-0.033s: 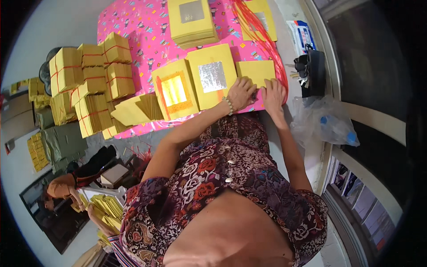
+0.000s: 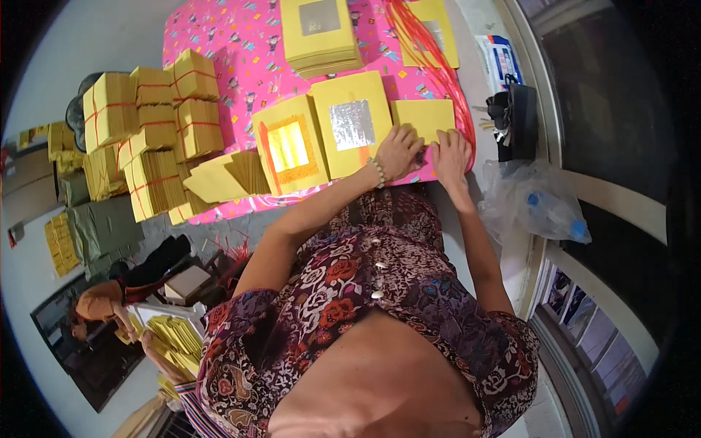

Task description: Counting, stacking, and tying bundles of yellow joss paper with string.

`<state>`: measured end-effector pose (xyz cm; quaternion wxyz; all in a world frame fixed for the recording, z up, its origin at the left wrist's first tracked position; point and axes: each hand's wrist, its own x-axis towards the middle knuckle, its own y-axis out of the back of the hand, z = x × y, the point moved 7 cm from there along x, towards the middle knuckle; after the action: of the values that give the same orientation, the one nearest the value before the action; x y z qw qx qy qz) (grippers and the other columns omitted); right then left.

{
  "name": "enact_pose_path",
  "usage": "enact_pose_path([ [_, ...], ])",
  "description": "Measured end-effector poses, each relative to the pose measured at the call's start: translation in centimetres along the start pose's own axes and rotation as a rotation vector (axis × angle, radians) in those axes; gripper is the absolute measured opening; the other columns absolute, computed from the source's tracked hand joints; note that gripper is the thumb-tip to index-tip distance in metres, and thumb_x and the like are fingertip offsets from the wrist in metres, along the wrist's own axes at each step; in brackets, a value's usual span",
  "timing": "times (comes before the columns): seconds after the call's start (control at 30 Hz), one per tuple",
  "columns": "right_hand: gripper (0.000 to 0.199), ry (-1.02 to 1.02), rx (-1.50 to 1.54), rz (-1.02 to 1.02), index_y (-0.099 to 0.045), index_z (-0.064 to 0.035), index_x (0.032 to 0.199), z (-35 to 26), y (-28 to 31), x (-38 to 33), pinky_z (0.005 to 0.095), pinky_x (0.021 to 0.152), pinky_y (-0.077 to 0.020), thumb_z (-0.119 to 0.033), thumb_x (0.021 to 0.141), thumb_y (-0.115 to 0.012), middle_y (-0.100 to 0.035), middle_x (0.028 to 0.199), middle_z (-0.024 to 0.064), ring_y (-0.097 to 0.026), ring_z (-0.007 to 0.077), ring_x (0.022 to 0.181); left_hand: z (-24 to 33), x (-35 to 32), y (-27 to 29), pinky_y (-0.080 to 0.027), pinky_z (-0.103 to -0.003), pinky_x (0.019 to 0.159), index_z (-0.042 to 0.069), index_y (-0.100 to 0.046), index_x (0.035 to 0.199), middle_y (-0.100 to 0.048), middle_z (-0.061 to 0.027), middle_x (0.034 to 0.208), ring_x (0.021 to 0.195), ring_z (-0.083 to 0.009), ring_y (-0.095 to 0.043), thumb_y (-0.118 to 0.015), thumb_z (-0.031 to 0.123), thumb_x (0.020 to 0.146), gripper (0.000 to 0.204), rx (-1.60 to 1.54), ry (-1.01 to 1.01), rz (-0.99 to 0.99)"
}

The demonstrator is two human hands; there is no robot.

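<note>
A yellow paper sheet (image 2: 423, 114), which looks folded, lies at the near right part of the pink patterned table. My left hand (image 2: 398, 155), with a beaded bracelet at the wrist, holds its near edge with bent fingers. Just to the right, my right hand (image 2: 452, 155) grips the same edge, its fingers bent over it. A small dark thing between the hands is too hidden to name. Left of the sheet is a stack of yellow paper with a silver square (image 2: 352, 124). Beside that lies another stack with a gold square and orange border (image 2: 288, 150).
Red-tied yellow paper bundles (image 2: 111, 113) are piled at the table's left. A tall paper stack (image 2: 321, 40) and red strands (image 2: 431, 51) lie at the far side. A plastic bag with bottles (image 2: 544, 212) is at the right. Another person (image 2: 102, 306) works at lower left.
</note>
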<state>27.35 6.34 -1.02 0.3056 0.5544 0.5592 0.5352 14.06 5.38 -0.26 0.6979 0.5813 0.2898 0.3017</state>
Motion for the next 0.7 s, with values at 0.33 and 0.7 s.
enact_pose_path([
  [0.33,0.036,0.062,0.025,0.009,-0.058,-0.0074,0.123,-0.9,2.5,2.1,0.0489,0.104,-0.0323,-0.022,0.09,-0.061,-0.051,0.128,0.0165,-0.042,0.0367,0.129,-4.3,-7.7,5.0,-0.036,-0.047,0.101,0.008,-0.053,0.128,-0.05,-0.0149,0.126,0.117,-0.034,-0.044,-0.073,0.034,0.081,0.057,-0.324,0.197,0.258],
  [0.7,0.036,0.573,0.364,-0.28,-0.06,-0.0063,0.111,-11.7,2.6,0.5,0.041,0.09,-0.0405,-0.02,0.08,-0.072,-0.056,0.109,0.0108,-0.053,0.0283,0.106,-6.8,-13.1,3.6,-0.043,-0.04,0.088,0.006,-0.053,0.12,-0.051,-0.0115,0.111,0.103,-0.0304,-0.049,-0.082,0.025,0.069,0.062,-0.338,0.303,0.193],
])
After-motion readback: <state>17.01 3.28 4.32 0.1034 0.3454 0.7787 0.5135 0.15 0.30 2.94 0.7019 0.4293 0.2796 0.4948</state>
